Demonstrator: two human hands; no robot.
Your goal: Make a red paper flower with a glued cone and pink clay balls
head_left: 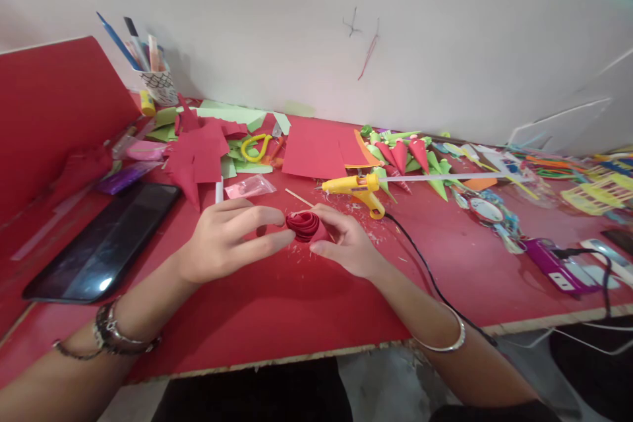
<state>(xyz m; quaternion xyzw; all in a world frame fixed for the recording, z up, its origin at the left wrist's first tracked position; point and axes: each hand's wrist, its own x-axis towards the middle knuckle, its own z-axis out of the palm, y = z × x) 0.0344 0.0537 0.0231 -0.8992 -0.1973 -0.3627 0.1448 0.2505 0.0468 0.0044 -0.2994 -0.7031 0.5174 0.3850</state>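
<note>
A rolled red paper rose (pixel 303 227) is held above the table, its spiral of layers facing up and left. My right hand (pixel 349 244) is closed round its right side, thumb in front and fingers behind. From the left, my left hand (pixel 232 241) reaches to the rose with its fingers stretched out and apart; the fingertips are at its left edge, and the thumb is hidden. Just behind the right hand lies a yellow glue gun (pixel 353 188) with a clear glue stick (pixel 445 177) in its back. A thin wooden stick (pixel 298 197) lies behind the rose.
A black phone (pixel 106 237) lies at left. Red paper sheets (pixel 314 148) and green scraps line the wall, near a pen cup (pixel 159 86). Paper cones (pixel 400 153) lie behind the glue gun. Its black cord (pixel 425 264) runs past my right forearm. A purple power strip (pixel 554 267) is at right.
</note>
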